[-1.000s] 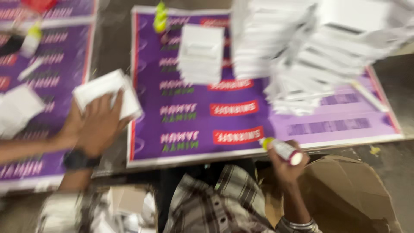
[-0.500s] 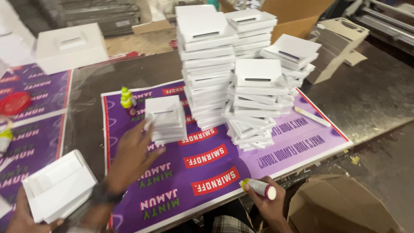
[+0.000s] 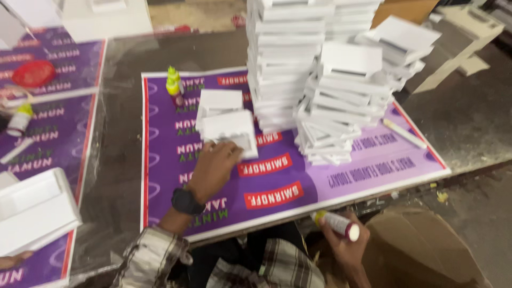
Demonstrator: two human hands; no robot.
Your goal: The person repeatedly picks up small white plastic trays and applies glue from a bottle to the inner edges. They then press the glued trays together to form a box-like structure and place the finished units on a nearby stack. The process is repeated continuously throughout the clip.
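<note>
1. In the head view, a small white box (image 3: 230, 134) is touched by the left hand (image 3: 214, 168), whose fingers are curled loosely over the box's near edge; a dark watch (image 3: 186, 201) is worn on that wrist.
2. This box lies on top of a short pile of like boxes (image 3: 218, 104), on a purple poster (image 3: 341, 176) spread over the dark table (image 3: 469, 122).
3. A white glue tube (image 3: 337, 224) with a yellow band is gripped by the closed right hand (image 3: 345, 248), below the poster's near edge.
4. Two tall stacks of white boxes (image 3: 320, 69) are seen just right of the short pile.
5. A small yellow-green bottle (image 3: 174, 85) stands left of the pile.
6. A white stick (image 3: 404, 133) lies right of the stacks.
7. A red lid (image 3: 33, 73) lies at far left.
</note>
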